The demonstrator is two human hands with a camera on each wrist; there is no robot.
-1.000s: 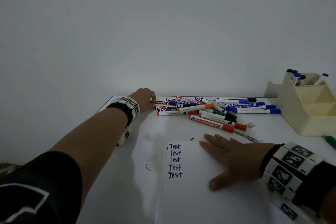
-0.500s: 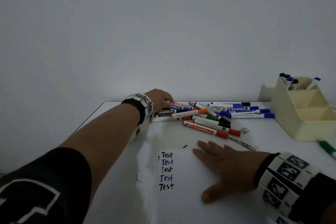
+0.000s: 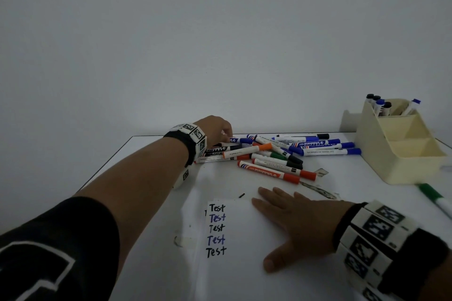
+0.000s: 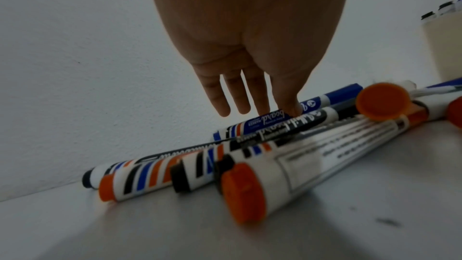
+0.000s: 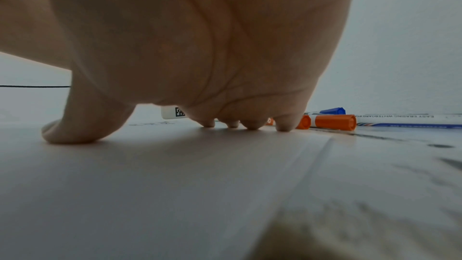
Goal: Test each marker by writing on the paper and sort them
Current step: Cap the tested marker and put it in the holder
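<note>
Left hand, advanced from the pile's near end onto a blue-labelled marker atop the marker pile, fingers straight, nothing gripped; right hand flat on paper; sixth test pending.

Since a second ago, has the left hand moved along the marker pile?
Yes. The left hand has moved right along the marker pile, toward the organizer.

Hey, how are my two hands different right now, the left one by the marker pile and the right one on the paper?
The left hand reaches far out to the marker pile; the right hand stays close, on the paper. The left hand's fingertips touch a blue marker, while the right hand touches no marker. The right hand lies flat with fingers spread; the left hand's fingers point down. Both wear tagged wristbands, and neither grips anything.
</note>
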